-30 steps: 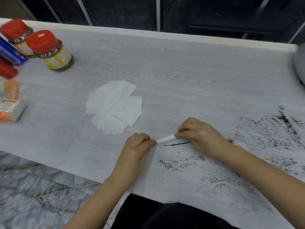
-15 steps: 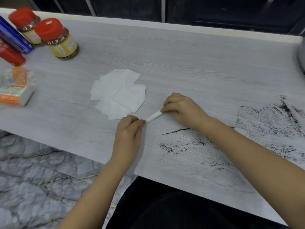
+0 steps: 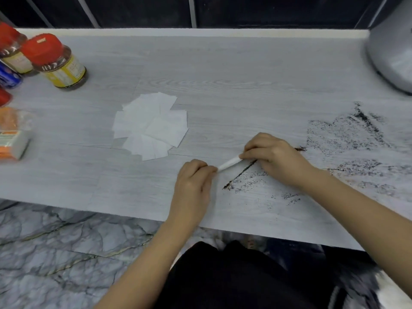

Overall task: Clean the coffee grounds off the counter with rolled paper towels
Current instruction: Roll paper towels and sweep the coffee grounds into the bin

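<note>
Both hands have slid the rolled paper towel (image 3: pixel 229 164) to the right, back to the dark streak of coffee grounds (image 3: pixel 239 175), which it had drifted away from half a second ago. That roll lies slanted on the counter (image 3: pixel 223 70), near its front edge and a little right of the middle. Its lower end is pinched in the left hand (image 3: pixel 192 181), whose grip is curled tight round it; its upper end sits in the right hand (image 3: pixel 270 152), fingers likewise curled over it. Just below the roll the thin line of swept grounds runs slantwise, with loose specks scattered toward the front edge. More grounds (image 3: pixel 347 134) spread in a wide, smeared patch toward the right end of the counter. Left of the hands, near the middle, a fanned stack of flat paper towels (image 3: pixel 151 126) lies apart from them. At the back left corner stand two red-capped jars (image 3: pixel 55 63), close together. By the left edge sits an orange and white packet (image 3: pixel 13 139), blurred. A grey rounded appliance (image 3: pixel 392 52) fills the back right corner.
</note>
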Available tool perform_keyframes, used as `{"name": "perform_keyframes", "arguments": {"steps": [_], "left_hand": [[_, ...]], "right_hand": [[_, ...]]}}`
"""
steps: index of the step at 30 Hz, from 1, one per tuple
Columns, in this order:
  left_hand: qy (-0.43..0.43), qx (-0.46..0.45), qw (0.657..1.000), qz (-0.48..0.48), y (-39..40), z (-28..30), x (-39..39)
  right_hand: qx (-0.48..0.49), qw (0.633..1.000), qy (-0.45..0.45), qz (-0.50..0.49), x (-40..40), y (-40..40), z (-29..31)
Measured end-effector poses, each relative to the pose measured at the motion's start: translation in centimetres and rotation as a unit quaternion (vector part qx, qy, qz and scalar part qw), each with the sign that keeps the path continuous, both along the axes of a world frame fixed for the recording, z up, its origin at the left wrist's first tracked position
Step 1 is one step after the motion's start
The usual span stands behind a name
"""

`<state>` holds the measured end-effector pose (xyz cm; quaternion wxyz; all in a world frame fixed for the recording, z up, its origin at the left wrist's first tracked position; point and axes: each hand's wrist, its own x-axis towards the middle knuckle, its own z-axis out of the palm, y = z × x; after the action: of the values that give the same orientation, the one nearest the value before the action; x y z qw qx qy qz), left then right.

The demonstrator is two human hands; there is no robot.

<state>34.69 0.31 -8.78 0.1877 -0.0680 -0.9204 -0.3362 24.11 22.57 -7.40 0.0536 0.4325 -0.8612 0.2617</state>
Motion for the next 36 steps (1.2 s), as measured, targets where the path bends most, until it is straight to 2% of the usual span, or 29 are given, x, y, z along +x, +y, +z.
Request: {"name": "perform_keyframes", "arguments": {"steps": [4, 8, 13, 16, 20, 27, 36], "left_hand": [[-0.004, -0.018, 0.999, 0.049, -4.6, 0.5, 0.3], [-0.009, -0.013, 0.995, 0.094, -8.8, 0.1, 2.2], [-0.018, 0.018, 0.993, 0.119, -9.9, -1.2, 4.4], [-0.015, 0.035, 0.994, 0.099, -7.7, -1.4, 5.8], [-0.011, 0.058, 0.994, 0.087, -4.3, -1.6, 6.4], [-0.014, 0.079, 0.995, 0.065, 1.7, -2.0, 6.7], [-0.021, 0.096, 0.994, 0.048, 9.3, -2.0, 6.0]], "right_hand": [[-0.022, 1.0, -0.001, 0.003, -0.8, -5.9, 0.5], [-0.01, 0.998, -0.048, 0.024, -0.7, -11.6, 0.1], [0.021, 0.997, -0.069, 0.037, -0.2, -15.0, 0.1], [0.038, 0.997, -0.058, 0.042, 0.0, -14.6, 0.6], [0.067, 0.992, -0.095, 0.043, -0.1, -12.7, 1.3], [0.044, 0.982, -0.184, 0.019, -0.5, -7.5, 2.1], [0.06, 0.973, -0.221, 0.0, -1.1, -0.5, 2.6]]}}
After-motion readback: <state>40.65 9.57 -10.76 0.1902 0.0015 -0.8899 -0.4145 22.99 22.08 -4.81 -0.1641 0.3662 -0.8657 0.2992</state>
